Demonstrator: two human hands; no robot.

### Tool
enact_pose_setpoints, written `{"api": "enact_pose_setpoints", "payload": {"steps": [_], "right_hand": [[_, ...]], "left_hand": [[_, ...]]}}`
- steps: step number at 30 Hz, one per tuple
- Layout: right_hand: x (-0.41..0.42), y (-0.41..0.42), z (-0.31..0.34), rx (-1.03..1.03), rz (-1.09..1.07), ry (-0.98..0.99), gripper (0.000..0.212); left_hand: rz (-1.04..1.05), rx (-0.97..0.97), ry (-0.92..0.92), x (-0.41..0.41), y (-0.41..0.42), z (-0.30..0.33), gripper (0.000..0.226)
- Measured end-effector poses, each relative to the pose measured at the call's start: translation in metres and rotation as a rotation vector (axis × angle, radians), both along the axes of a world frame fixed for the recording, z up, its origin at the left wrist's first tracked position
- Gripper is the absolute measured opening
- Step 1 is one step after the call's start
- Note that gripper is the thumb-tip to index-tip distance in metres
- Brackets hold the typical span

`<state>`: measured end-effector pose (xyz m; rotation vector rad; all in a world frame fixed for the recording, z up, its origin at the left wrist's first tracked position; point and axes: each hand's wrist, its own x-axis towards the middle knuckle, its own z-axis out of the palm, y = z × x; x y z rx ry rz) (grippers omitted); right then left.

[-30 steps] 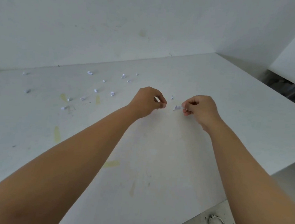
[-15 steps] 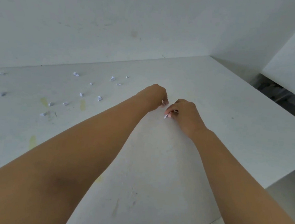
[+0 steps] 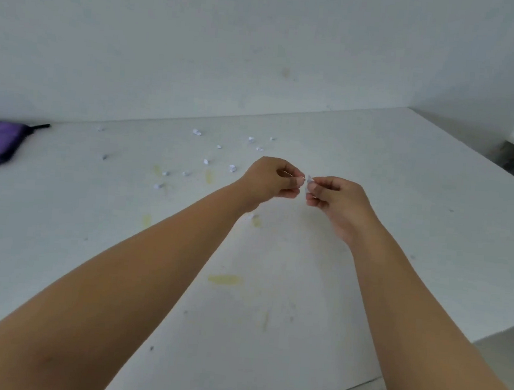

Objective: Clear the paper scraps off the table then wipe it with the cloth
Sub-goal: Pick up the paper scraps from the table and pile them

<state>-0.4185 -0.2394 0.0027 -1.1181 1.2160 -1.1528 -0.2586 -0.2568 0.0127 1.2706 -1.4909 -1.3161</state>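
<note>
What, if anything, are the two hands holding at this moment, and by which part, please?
The right hand pinches a small paper scrap by its lower edge between its fingers. Whether the curled left hand holds anything cannot be told.

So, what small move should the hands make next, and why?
Probably the right hand passes its scrap to the left hand, then reaches for the scraps on the table: many remain, and the fingertips nearly meet.

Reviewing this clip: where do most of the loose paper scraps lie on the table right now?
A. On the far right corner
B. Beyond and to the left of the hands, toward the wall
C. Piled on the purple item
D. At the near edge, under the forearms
B: the paper scraps are scattered on the table beyond and left of the left hand and right hand, toward the wall.
</note>
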Motion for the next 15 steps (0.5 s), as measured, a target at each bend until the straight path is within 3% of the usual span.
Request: {"api": "enact_pose_setpoints", "payload": {"steps": [6,15], "right_hand": [[0.076,0.035,0.014,0.056,0.210,-0.147,0.006],[0.201,0.092,0.030,0.131,0.559,-0.101,0.010]], "left_hand": [[0.142,-0.006,0.049,0.075,0.064,0.015,0.014],[0.263,-0.018,-0.106,0.202,0.161,0.035,0.011]]}}
